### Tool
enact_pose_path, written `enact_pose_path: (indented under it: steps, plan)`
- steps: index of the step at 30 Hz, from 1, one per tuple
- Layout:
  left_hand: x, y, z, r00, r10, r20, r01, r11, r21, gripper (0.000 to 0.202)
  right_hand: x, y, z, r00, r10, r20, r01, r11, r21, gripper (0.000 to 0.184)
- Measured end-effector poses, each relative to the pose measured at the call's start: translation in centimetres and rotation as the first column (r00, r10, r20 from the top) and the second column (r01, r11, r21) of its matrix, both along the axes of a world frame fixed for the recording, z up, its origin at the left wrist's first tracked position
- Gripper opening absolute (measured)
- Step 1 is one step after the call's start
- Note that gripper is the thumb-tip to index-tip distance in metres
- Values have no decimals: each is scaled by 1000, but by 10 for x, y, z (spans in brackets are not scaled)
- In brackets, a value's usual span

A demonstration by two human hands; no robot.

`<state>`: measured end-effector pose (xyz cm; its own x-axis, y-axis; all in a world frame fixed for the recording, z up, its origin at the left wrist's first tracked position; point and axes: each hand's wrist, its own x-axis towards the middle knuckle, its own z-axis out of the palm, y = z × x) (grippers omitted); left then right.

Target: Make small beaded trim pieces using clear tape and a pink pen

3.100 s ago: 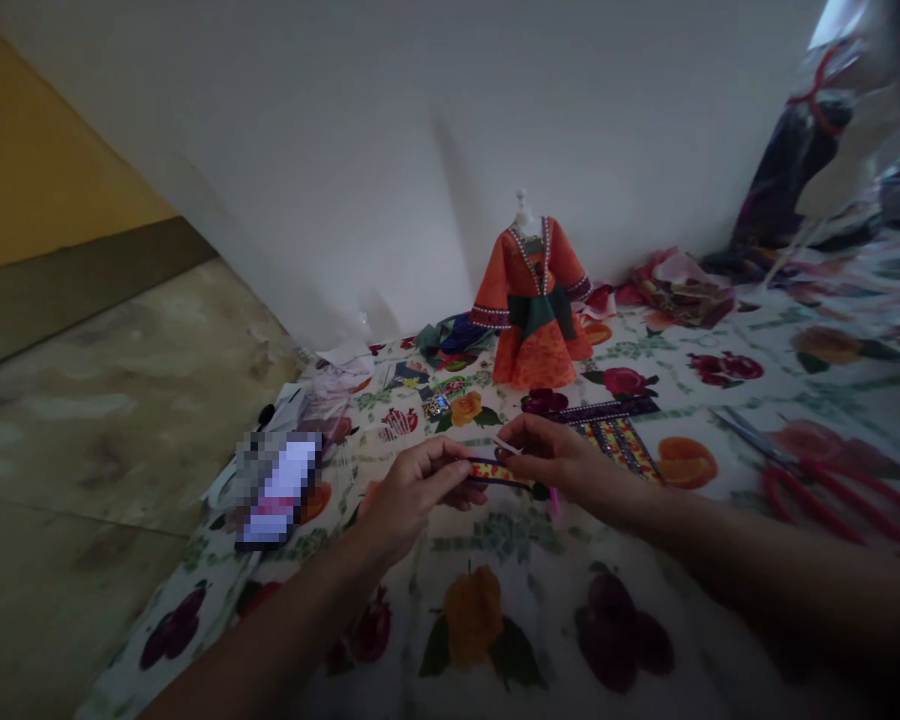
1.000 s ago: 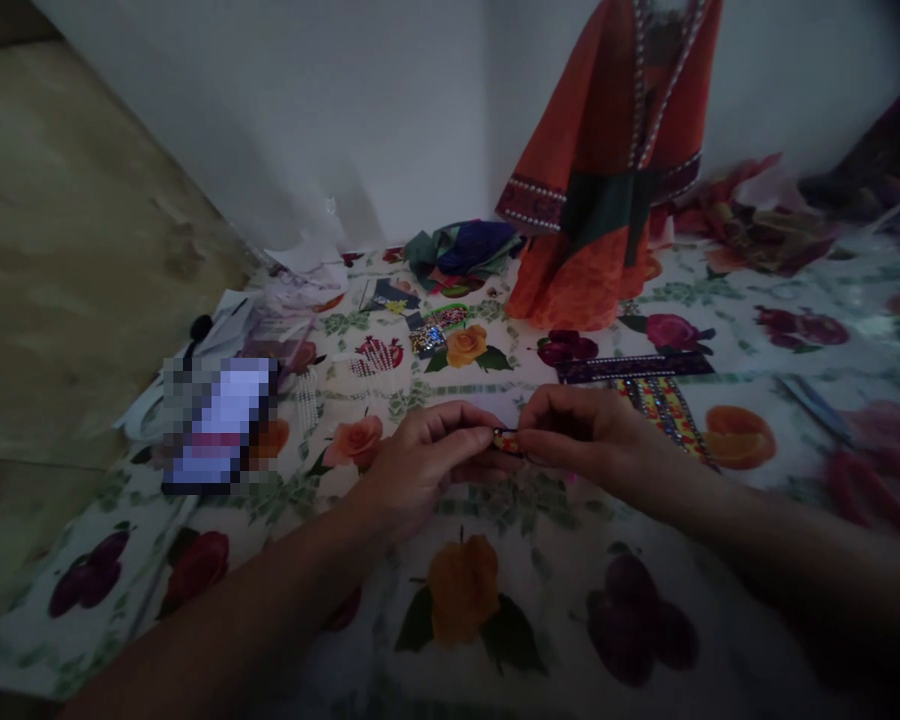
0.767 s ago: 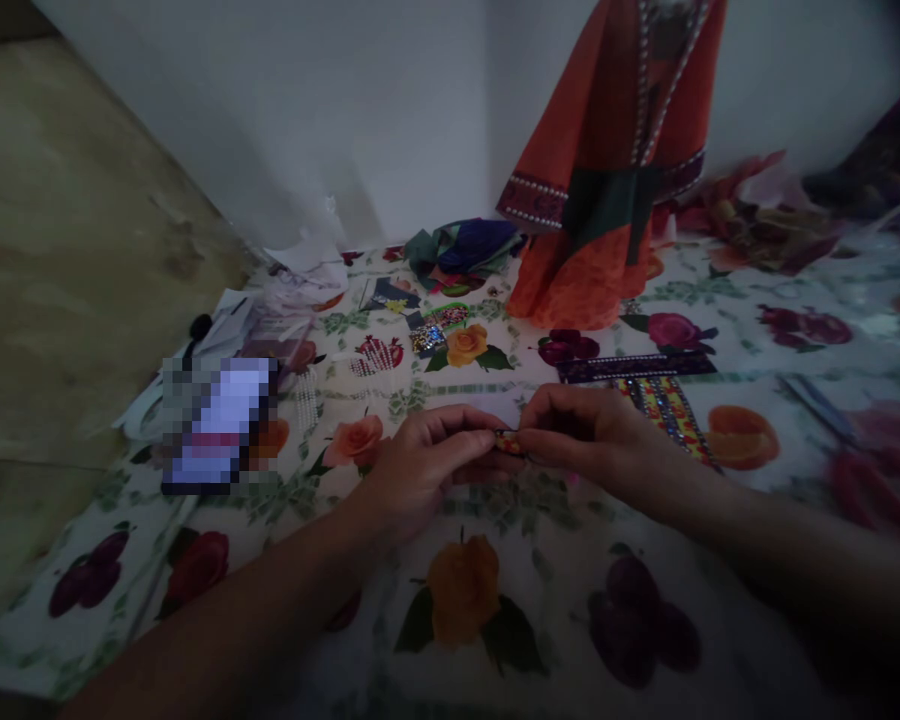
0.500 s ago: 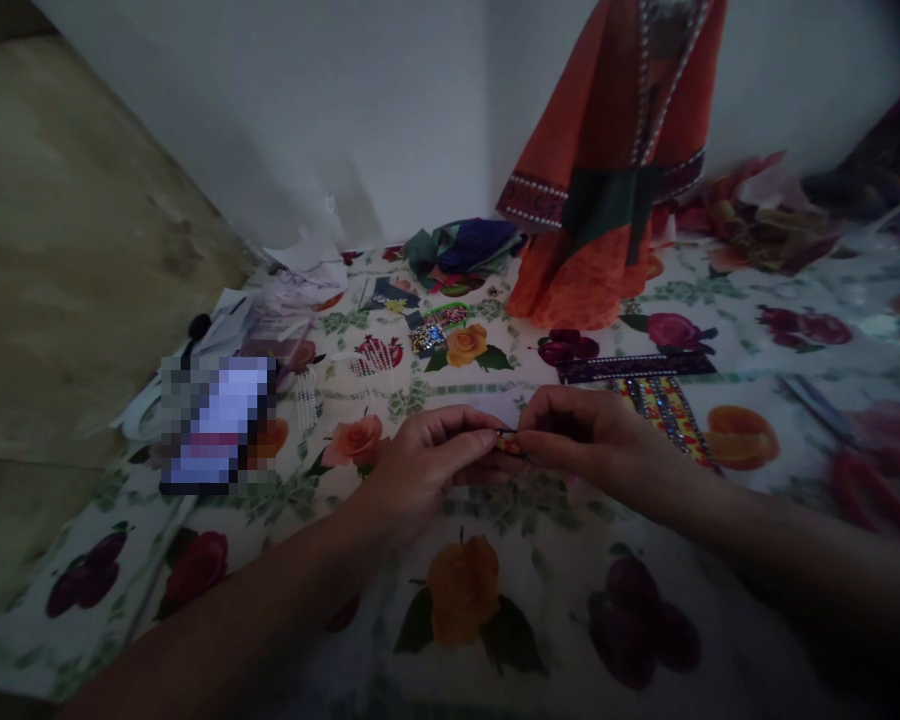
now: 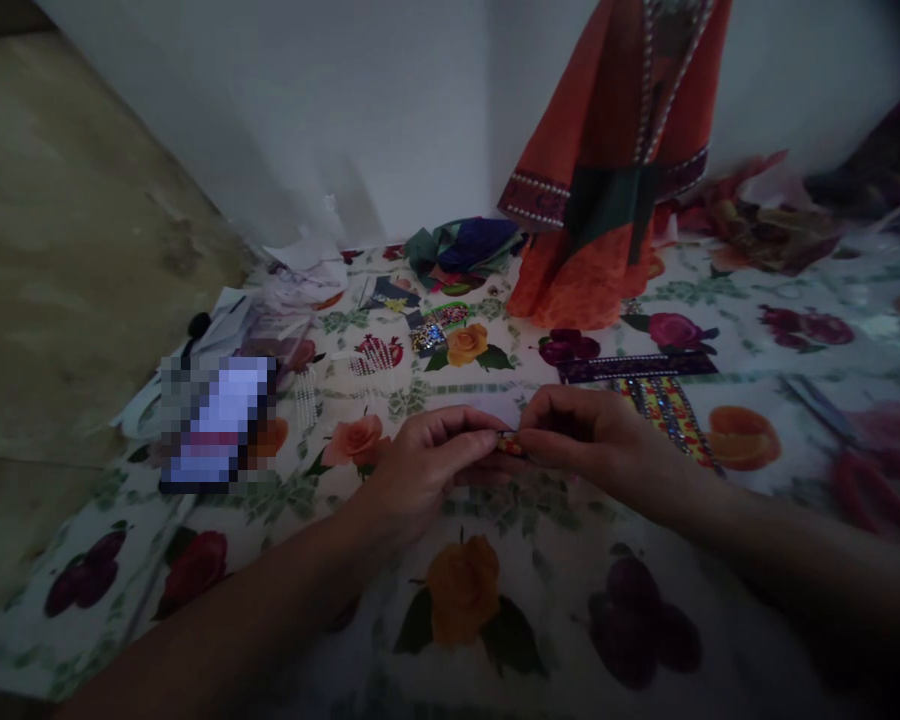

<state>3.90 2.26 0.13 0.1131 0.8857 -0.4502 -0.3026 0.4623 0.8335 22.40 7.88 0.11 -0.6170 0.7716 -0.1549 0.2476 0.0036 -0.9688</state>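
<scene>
Both my hands meet over the middle of the table. My left hand (image 5: 439, 455) pinches a small piece of yellow-and-red patterned trim (image 5: 508, 441) between thumb and fingers. From the other side, my right hand (image 5: 581, 430) closes thumb and finger on the same piece, so only a short bit of it shows between the fingertips. Just beyond my right wrist lie strips of yellow-red beaded ribbon (image 5: 664, 415) and a dark purple strip with pearl-like edging (image 5: 637, 367).
An orange and green garment with pearl trim (image 5: 607, 230) stands at the back. Red-handled scissors (image 5: 874, 490) lie on the right. A blurred phone (image 5: 217, 425) lies on the left, near plastic bags (image 5: 304, 265). Glittery trim pieces (image 5: 427, 335) and folded blue-green cloth (image 5: 465, 245) sit farther back.
</scene>
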Motion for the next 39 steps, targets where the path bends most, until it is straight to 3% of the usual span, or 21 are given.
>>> enact_pose_path:
  steps: [39]
  plan:
    - [1,0,-2,999,-2,-37,3,1000,11,11,0,1,-4,999,15,-32,-16,1000,-11,15]
